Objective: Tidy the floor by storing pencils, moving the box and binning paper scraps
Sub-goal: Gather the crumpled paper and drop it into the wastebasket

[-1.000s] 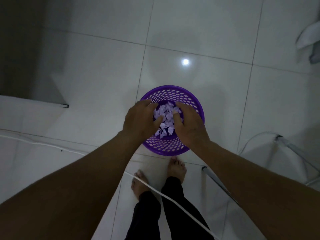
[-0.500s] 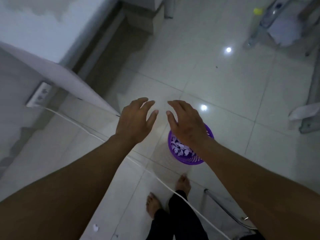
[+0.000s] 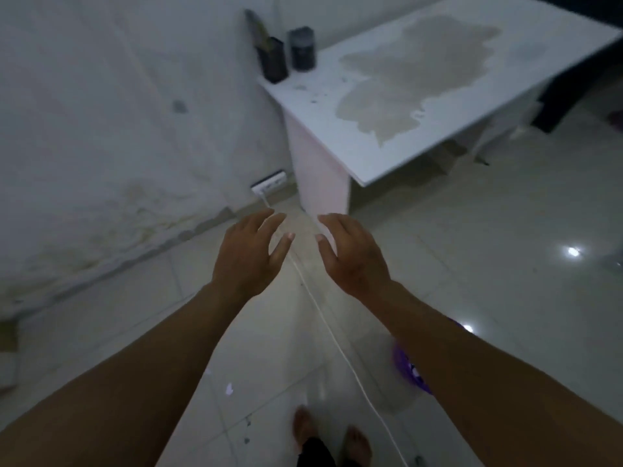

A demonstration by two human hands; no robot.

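Lifting away from the purple basket (image 3: 409, 369), your view has swung up toward the wall and the white surface (image 3: 438, 106) within the last second. Back then both hands were down in the basket among the paper scraps; now your left hand (image 3: 251, 256) and right hand (image 3: 350, 256) hang free in the air, near each other but apart, fingers spread and relaxed, holding nothing

The basket sits low on the floor (image 3: 472, 264), mostly hidden under your right forearm, with only a sliver of its rim and a few pale scraps inside showing. That suggests the load you carried has gone in. The binning is not finished, though: at least 1 loose paper scrap (image 3: 229, 388) lies on the tiles by your left forearm, ahead of your feet, with a few smaller specks near it that are too blurred to name

On the surface, against the wall, stand 2 dark holders (image 3: 274, 60), one with something long sticking out that may be pencils; you cannot tell for sure. No box shows clearly here. A white cable (image 3: 323, 318) runs from the wall socket (image 3: 268, 184) across the floor between your arms, so mind it when you bend for the leftover scrap
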